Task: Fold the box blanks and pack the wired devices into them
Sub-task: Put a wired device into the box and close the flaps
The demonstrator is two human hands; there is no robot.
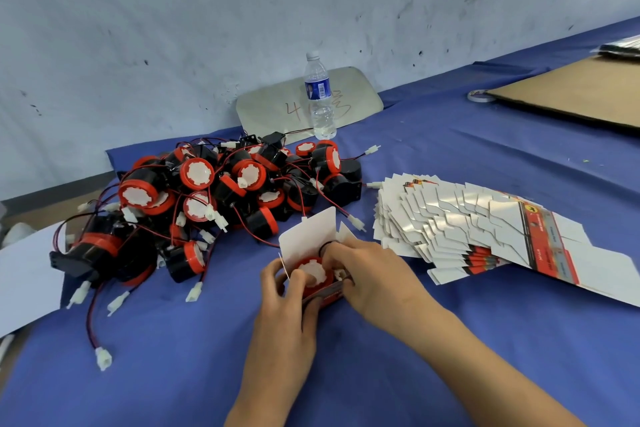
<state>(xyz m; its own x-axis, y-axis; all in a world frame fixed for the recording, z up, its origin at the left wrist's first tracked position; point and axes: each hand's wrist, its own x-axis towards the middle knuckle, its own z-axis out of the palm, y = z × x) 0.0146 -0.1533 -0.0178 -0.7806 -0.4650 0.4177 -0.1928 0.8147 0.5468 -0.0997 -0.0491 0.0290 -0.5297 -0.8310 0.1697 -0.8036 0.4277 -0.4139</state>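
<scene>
on the blue-covered worktop (398,374) we hold a partly folded box (313,239), lid flap standing up, with one red-and-black wired device (311,270) seated inside it; our left hand (284,291) curls around the box's left side, thumb on the device's white face, while our right hand (367,274) pinches at the device's wire and white connector at the box's right edge. the pile of loose wired devices (214,204) lies just beyond to the left, the fanned stack of flat box blanks (450,222) to the right. a water bottle (320,97) stands behind the pile.
</scene>
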